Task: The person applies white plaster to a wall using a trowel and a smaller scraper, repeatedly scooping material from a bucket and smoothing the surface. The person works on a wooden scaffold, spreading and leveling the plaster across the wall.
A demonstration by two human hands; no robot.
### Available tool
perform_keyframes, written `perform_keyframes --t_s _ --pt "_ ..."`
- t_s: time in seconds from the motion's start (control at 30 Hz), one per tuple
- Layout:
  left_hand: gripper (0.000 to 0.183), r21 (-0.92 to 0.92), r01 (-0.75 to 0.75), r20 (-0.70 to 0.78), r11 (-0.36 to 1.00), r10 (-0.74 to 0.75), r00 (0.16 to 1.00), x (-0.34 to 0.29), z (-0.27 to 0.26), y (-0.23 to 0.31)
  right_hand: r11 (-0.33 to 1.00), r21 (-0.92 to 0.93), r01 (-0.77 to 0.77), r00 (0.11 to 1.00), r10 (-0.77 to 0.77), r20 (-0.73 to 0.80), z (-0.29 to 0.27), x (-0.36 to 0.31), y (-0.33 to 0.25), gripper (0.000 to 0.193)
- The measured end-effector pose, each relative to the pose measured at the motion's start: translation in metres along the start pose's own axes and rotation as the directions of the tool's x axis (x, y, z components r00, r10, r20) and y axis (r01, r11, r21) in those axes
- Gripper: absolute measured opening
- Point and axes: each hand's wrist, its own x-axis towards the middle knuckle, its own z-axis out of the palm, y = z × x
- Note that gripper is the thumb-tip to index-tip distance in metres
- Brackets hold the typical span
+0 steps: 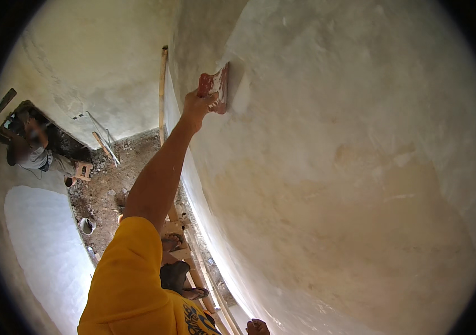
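My left hand (194, 109), at the end of an outstretched arm in a yellow sleeve (134, 262), is closed around a red putty scraper (214, 88) smeared with white. The scraper's long edge lies against the plastered wall (327, 184), high up near the corner. Around it the wall is patchy, with pale grey and damp beige areas. My right hand (257, 327) shows only partly at the lower edge, close to the wall. Its fingers are curled, and what they hold, if anything, is hidden.
Below me, sandalled feet (196, 292) rest on wooden planks and bamboo poles (207, 273). A bamboo pole (163, 95) stands upright in the corner. Another person (34, 145) is at the far left by a dark opening. A bucket (87, 226) sits on the rubble-strewn ground (109, 190).
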Motion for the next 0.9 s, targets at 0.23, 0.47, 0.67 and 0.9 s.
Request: perform_keyframes --t_s 0.23,0.47,0.67,0.9 --pt "0.018 0.1 0.043 0.124 0.994 -0.055 0.991 -0.026 0.0 0.035 0.997 0.047 -0.069 0.993 0.064 0.097 0.015 -0.028 0.014 0.02" --pt "0.027 0.26 -0.113 0.255 0.959 0.045 0.966 -0.07 0.019 0.071 0.998 0.049 0.028 0.996 -0.032 0.078 0.009 -0.025 0.012 0.026" --pt "0.038 0.472 -0.126 0.286 0.873 -0.016 0.958 -0.192 0.05 0.011 0.999 0.041 0.028 0.995 -0.032 0.095 -0.013 -0.006 0.056 0.027" --pt "0.033 0.183 0.071 -0.054 0.981 -0.063 0.997 -0.238 -0.004 -0.082 0.999 -0.045 -0.022 0.991 0.028 0.132 -0.01 0.012 0.067 0.029"
